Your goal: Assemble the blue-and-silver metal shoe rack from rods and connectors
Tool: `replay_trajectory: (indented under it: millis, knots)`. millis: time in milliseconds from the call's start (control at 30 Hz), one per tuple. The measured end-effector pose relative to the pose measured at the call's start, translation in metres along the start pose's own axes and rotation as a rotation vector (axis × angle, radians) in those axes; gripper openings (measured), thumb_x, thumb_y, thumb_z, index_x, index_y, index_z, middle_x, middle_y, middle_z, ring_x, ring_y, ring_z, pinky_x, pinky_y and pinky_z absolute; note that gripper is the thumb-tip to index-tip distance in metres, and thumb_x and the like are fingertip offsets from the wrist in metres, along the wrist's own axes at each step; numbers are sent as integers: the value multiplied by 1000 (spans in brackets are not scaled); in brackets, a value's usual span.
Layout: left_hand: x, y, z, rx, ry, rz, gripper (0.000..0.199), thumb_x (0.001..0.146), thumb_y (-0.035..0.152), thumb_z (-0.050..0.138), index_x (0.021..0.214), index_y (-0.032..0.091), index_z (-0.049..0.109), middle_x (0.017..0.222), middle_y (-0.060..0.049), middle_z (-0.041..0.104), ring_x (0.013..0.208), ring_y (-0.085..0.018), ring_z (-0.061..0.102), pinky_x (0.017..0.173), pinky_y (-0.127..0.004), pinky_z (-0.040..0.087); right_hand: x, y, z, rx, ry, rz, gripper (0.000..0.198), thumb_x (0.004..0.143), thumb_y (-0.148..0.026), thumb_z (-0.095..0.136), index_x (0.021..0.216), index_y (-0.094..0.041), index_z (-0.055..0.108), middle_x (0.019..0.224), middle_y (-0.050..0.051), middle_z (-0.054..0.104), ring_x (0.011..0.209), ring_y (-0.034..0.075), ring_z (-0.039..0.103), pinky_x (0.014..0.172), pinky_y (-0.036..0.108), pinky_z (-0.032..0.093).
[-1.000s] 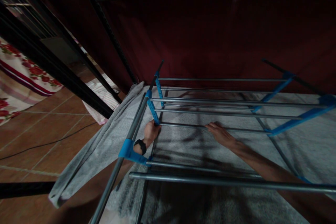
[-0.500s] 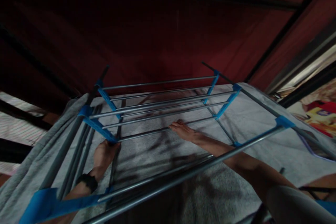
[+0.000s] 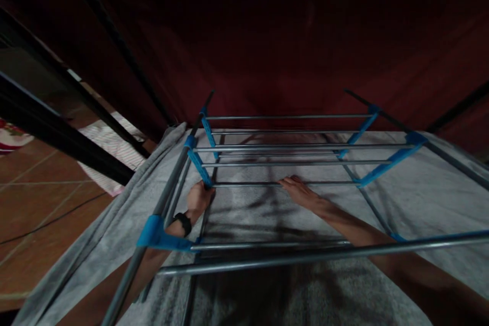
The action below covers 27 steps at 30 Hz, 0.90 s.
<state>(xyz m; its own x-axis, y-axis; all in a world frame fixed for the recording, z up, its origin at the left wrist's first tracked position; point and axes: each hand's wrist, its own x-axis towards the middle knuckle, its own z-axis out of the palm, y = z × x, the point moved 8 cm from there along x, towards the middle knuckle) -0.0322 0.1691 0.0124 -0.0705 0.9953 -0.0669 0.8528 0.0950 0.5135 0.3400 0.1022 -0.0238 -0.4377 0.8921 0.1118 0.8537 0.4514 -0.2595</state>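
Note:
A rack of grey metal tubes joined by blue plastic brackets lies across the middle of the view. My left hand (image 3: 199,197), with a dark band on its wrist, is closed at the lower end of a blue bracket (image 3: 197,167), where it meets an upright pole; its fingertips are partly hidden. To the right, the fingers of my right hand (image 3: 300,192) curl over a thin metal tube (image 3: 248,184) that runs into that same bracket. Both forearms reach through the frame, behind the nearer thick tube (image 3: 267,263). Another blue bracket (image 3: 153,232) crosses over my left forearm.
Under the rack spreads a grey blanket (image 3: 244,219). A dark red fabric wall (image 3: 260,61) with black bars closes off the back. At left are a black bar (image 3: 64,135), a striped cloth (image 3: 109,145) and a tiled floor (image 3: 46,214) with a thin cable.
The camera has turned left, so the rack and both hands appear farther right and more of the floor shows. Both hands keep the same places on the rack.

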Motion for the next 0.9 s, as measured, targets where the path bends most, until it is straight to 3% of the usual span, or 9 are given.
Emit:
replay_trajectory:
  millis: [233,500,700,900]
  knots:
    - [-4,1,2,94,-21,-40,26,94,25,67,117,15,74,102,-11,80,96,-26,74,74,-28,49,-1,1,-1,22,-5,18,47,101,-4,42,136,-19,69,118,12,72,107,23,63,102,39,53]
    - [-6,3,2,80,-33,-65,29,95,23,67,121,14,74,109,-12,80,104,-26,74,79,-28,49,-2,0,-2,39,0,0,49,102,-6,39,141,-18,67,122,13,72,112,24,64,103,41,54]
    - [0,-3,4,-125,-5,0,27,88,13,71,114,9,72,92,-6,77,91,-23,69,77,-28,45,-4,1,-1,18,-26,31,47,104,-12,38,144,-15,64,131,15,69,116,26,65,110,47,52]
    - [-3,0,-1,-291,-60,114,28,80,4,68,107,10,68,80,1,72,77,-17,65,76,-26,50,-19,-7,-16,-7,5,33,55,105,-23,40,159,-19,50,152,14,59,137,26,57,121,51,45]
